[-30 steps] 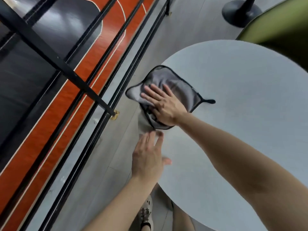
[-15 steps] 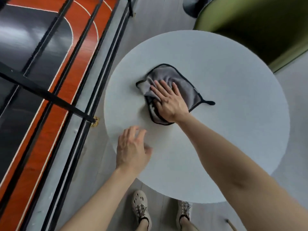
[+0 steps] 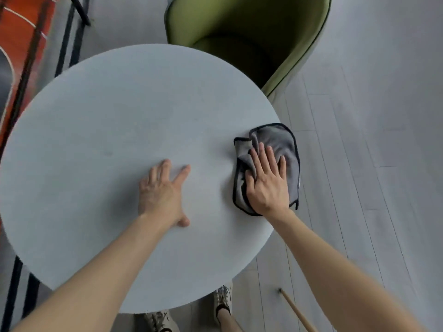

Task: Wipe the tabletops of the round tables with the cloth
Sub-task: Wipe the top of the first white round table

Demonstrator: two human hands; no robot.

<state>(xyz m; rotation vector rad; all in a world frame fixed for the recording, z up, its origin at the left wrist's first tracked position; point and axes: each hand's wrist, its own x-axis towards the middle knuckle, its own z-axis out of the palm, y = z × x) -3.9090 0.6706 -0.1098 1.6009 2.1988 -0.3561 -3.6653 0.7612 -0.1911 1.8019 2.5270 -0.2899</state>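
Far left: black railing (image 3: pixel 21 82) w/ red-orange floor (image 3: pixel 16 27) behind it, running down the left edge of view. Next, the round desk (image 3: pixel 107 130), pale grey top, fills most of the left & centre.

Left hand (image 3: pixel 160 195) lies palm-down on the bare desk top, roughly mid-desk, fingers (image 3: pixel 183 171) fanned out & flat, thumb out to the near side; its grip is spread, nothing in it. Forearm comes in from bottom left.

Behind the desk, top centre: green chair (image 3: pixel 242 32), seat partly tucked behind the desk's far rim.

Right of the left hand, well apart from it: grey cloth (image 3: pixel 278 144) w/ black edging, rumpled & folded over, at the desk's right rim; its right side hangs over the rim, past the desk edge. Right hand (image 3: pixel 267 185) sits flat on top of the cloth, fingers (image 3: pixel 269 156) extended & close together, pressing it down, not pinching; grip flat & open on the fabric.

Below the desk's near rim: two shoes (image 3: pixel 223 299), partly hidden. Right of them a thin wooden stick (image 3: pixel 294 310) on the pale plank floor (image 3: pixel 371 164)
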